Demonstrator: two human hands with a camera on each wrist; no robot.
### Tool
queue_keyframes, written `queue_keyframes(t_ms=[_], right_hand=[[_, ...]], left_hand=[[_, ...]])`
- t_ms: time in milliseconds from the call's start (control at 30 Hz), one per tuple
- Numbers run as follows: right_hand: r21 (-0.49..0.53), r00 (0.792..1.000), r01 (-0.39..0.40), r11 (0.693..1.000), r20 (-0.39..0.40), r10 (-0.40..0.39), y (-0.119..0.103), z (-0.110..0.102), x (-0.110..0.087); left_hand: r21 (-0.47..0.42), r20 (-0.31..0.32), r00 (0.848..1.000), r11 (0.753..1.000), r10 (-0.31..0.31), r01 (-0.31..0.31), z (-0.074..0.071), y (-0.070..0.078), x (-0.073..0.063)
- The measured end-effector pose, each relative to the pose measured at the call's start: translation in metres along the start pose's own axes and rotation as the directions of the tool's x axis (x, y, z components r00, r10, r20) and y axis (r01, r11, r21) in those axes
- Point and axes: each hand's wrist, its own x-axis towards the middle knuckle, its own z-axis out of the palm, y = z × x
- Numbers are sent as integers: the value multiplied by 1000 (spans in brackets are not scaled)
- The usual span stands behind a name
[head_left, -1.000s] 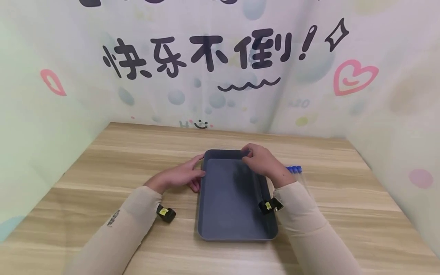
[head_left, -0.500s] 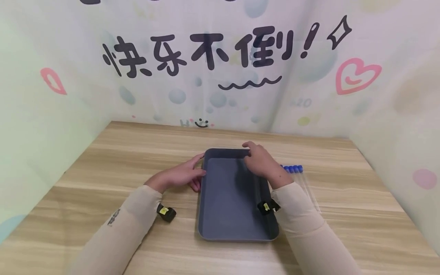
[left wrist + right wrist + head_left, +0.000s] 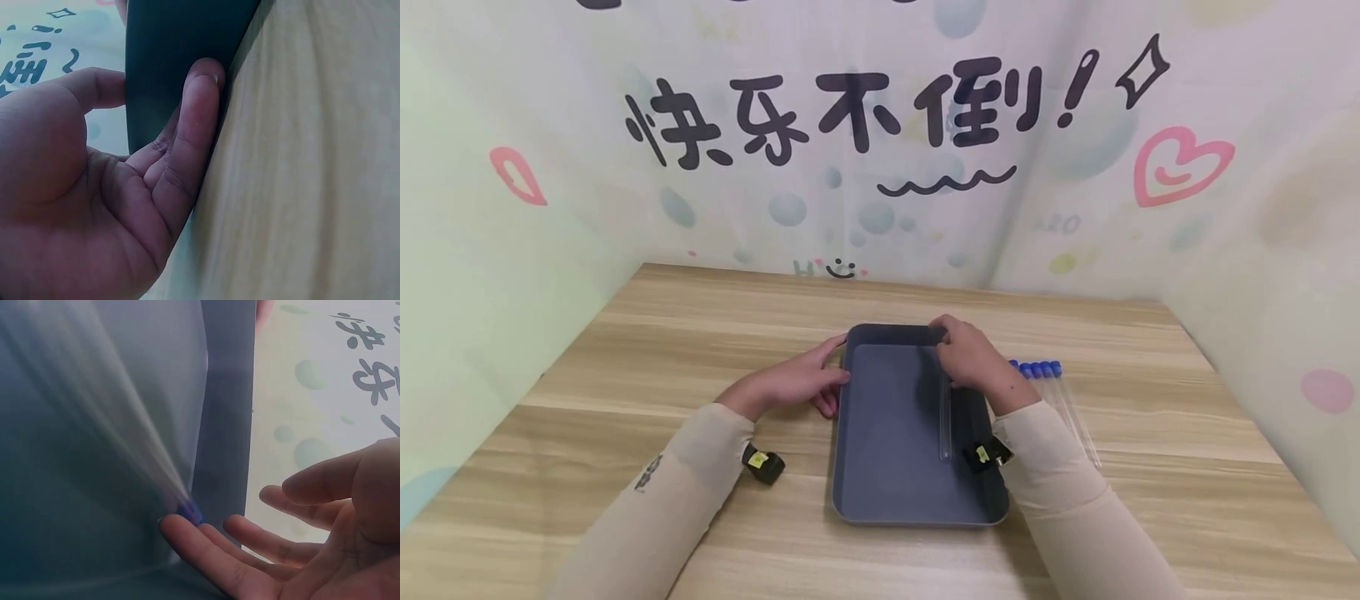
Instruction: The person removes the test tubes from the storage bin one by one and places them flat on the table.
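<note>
In the head view a dark grey rectangular tray (image 3: 887, 433) lies on the table between my hands. My left hand (image 3: 797, 383) holds its left wall, thumb at the rim and fingers along the outside, as the left wrist view also shows. Over the tray's far right corner is my right hand (image 3: 970, 354). Below it, a clear test tube (image 3: 945, 429) lies lengthwise inside the tray. In the right wrist view the tube's blue cap (image 3: 192, 512) is right at one fingertip, while the thumb and other fingers are spread apart.
Several more clear tubes with blue caps (image 3: 1047, 369) lie side by side on the wooden table (image 3: 1165, 417), right of the tray and partly behind my right forearm. A printed cloth (image 3: 820, 200) hangs behind the table.
The tube under my right hand now shows clearly, farther left from the tray's right wall. My right fingers, raised at the far rim, have come down. The left hand stays put.
</note>
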Motion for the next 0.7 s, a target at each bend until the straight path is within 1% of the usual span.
queue_keyframes(t_ms=[167,367,700], right_hand=[[25,1000,1,1000,-5,-1,3,4,2],[41,1000,6,999,19,-6,6,7,1],[114,999,4,993,50,-9,11,13,3]], left_hand=[[-4,-4,1000,1000,-4,4,0,-1,0],[8,-4,1000,1000,-6,6,0,-2,0],[11,-10,1000,1000,-14,14,0,-3,2]])
